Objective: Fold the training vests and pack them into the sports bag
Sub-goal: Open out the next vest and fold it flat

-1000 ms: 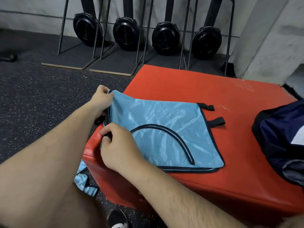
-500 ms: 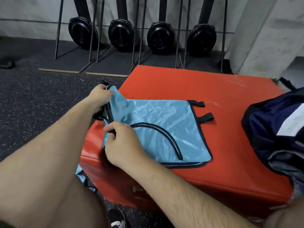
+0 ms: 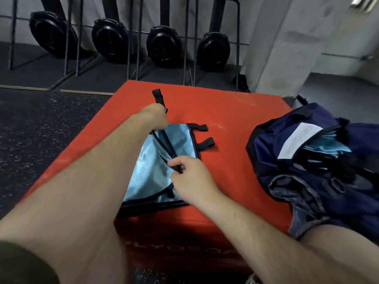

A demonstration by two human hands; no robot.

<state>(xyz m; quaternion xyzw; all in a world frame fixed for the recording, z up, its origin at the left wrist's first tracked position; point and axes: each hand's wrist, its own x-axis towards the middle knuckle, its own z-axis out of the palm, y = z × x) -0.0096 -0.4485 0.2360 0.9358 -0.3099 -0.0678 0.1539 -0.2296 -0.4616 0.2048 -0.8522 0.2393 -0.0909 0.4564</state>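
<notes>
A light blue training vest [image 3: 151,173] with black trim lies on the red padded box [image 3: 225,111]. My left hand [image 3: 154,117] grips its black-trimmed edge at the far end, a black strap sticking up past the fist. My right hand [image 3: 189,177] pinches the same trimmed edge nearer to me, holding the fold over the vest's middle. The navy sports bag [image 3: 307,160] sits open on the box's right side. Light blue fabric [image 3: 328,148] shows inside the bag beside a white label. My left forearm hides the vest's left part.
Several black round machines [image 3: 162,46] on metal stands line the back wall. Dark rubber flooring [image 3: 41,130] lies left of the box. A grey concrete pillar [image 3: 276,37] rises behind the bag. A shoe tip [image 3: 253,279] shows at the bottom edge.
Both hands have carried the vest's left edge rightward across it, folding it narrower. The view has shifted so the bag shows more fully.
</notes>
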